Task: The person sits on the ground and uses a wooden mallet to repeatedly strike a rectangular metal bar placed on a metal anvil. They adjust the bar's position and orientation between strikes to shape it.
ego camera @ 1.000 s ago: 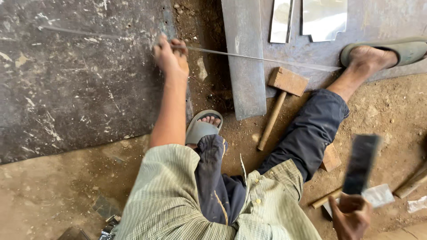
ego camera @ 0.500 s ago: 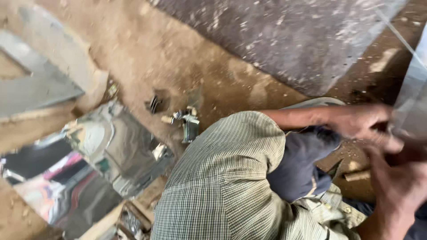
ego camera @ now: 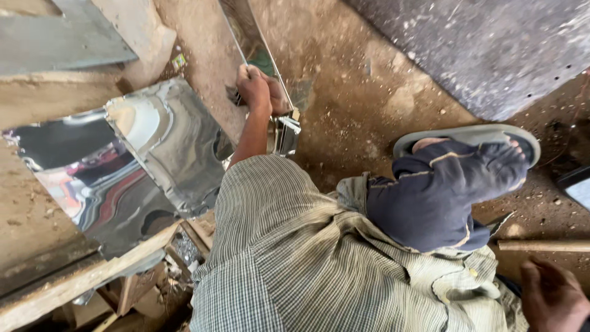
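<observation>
the person sits low on the dirt floor (ego camera: 362,117), and from where i stand the left hand (ego camera: 257,89) is stretched out ahead, fingers curled tight over the upper edge of a narrow strip of shiny sheet metal (ego camera: 255,49) that stands on its edge and runs away from the hand toward the top of the view. the grip looks closed around that edge, knuckles up. just below the hand the strip ends beside a small folded shiny piece (ego camera: 286,132), which touches or nearly touches the forearm.

the right hand (ego camera: 553,298) sits at the bottom right corner, only partly in view, fingers loosely spread and holding nothing that i can see; it lies just below a wooden stick (ego camera: 544,246) on the ground.

to the left of the arm, a large bent sheet of mirror-like metal (ego camera: 166,147) leans over another reflective sheet (ego camera: 80,178), both resting against rough wooden planks (ego camera: 80,283). a grey slab (ego camera: 61,43) lies in the top left corner. a big dark stone slab (ego camera: 491,49) fills the top right. the person's bent leg in dark blue trousers (ego camera: 442,190) ends in a foot wearing a grey sandal (ego camera: 473,136), sole edge up, between the stone slab and the striped shirt (ego camera: 295,246).
</observation>
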Motion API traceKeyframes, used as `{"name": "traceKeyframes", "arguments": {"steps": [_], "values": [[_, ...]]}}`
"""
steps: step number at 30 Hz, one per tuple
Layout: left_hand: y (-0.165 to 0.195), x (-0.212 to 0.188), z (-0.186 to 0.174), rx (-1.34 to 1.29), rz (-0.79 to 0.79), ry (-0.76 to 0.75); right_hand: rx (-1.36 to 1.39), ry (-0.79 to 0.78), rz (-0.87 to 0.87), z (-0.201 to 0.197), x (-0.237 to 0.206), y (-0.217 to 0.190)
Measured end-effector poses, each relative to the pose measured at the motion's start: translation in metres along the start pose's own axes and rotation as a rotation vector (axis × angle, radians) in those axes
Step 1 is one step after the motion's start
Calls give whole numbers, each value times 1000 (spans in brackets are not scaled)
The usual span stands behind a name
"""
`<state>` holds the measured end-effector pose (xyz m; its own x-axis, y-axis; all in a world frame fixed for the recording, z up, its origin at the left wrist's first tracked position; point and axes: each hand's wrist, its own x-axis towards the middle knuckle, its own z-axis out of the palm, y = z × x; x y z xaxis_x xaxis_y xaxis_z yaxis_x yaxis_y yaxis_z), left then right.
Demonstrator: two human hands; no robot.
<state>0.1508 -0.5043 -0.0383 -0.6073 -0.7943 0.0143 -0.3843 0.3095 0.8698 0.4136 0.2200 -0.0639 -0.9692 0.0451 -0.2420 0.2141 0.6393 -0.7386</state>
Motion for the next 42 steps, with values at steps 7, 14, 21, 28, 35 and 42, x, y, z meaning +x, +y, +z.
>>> {"name": "traceKeyframes", "arguments": {"steps": [7, 14, 21, 28, 35, 42], "values": [[-48, -83, 34, 351, 180, 2, -61, -51, 32, -4, 22, -53], [-28, -51, -2, 271, -19, 134, -59, -27, 148, -2, 22, -41], [-49, -15, -121, 298, -368, 653, -98, -39, 140, 14, -9, -15], [-66, -62, -143, 157, -683, 503, 13, -72, 146, 16, 4, 10], [-47, -63, -142, 264, -822, 457, 13, -32, 271, 21, 35, 22], [1, -16, -85, 635, 30, 647, -145, 107, 275, 11, 49, -47]]}}
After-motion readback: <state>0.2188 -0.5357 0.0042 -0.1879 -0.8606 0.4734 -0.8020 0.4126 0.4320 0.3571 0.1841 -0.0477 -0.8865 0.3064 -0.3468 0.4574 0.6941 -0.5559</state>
